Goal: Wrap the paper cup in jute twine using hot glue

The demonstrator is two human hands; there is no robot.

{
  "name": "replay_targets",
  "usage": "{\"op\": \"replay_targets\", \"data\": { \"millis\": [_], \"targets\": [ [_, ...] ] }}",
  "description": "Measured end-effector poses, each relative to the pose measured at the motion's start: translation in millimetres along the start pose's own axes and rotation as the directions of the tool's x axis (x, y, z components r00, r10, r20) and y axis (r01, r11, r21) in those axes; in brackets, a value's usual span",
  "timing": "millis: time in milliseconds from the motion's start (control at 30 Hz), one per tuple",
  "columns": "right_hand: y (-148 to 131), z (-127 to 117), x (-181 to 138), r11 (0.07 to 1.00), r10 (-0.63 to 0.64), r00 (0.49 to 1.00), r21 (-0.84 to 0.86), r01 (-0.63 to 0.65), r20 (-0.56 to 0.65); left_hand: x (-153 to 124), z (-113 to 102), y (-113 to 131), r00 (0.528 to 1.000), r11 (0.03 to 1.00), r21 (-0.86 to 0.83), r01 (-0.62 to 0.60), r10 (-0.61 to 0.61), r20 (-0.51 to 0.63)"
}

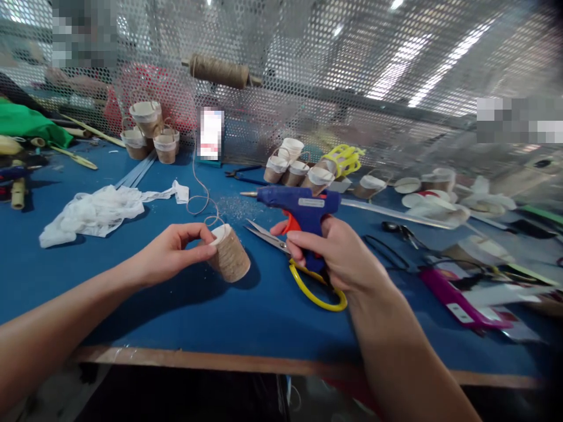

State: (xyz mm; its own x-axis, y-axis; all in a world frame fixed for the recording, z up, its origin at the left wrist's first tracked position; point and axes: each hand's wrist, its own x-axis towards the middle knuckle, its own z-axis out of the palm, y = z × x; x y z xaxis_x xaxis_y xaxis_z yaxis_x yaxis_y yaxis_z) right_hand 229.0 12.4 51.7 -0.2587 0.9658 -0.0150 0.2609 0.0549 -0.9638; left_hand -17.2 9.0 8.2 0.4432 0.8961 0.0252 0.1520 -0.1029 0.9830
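Note:
My left hand [173, 252] grips a small cup wrapped in jute twine [229, 256], tilted on the blue table [176, 305]. A loose strand of twine [200, 193] runs from the cup up to a twine spool [220, 71] hung on the mesh wall. My right hand [338, 255] is closed round the handle of a blue glue gun [299, 205] with an orange trigger, nozzle pointing left, a little above and right of the cup. Yellow-handled scissors [308, 281] lie under that hand.
Finished twine cups stand at the back left [149, 138] and back middle [297, 170]. White cloth [94, 214] lies at the left. Pliers [241, 174], a yellow holder [345, 159], black scissors [400, 231] and a purple tool [457, 302] clutter the right. A person sits behind the mesh.

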Motion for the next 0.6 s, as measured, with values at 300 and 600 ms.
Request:
{"op": "replay_targets", "data": {
  "millis": [300,600],
  "targets": [
    [8,15,-24,0.919,-0.029,0.996,-0.395,-0.007,-0.085,7,1,-7,0.999,1.000,0.029,0.005,-0.003,-0.053],
    [9,23,-25,0.759,-0.173,0.981,-0.647,0.075,-0.089,4,0,-8,0.998,0.997,0.072,-0.007,0.011,-0.065]
  ]
}}
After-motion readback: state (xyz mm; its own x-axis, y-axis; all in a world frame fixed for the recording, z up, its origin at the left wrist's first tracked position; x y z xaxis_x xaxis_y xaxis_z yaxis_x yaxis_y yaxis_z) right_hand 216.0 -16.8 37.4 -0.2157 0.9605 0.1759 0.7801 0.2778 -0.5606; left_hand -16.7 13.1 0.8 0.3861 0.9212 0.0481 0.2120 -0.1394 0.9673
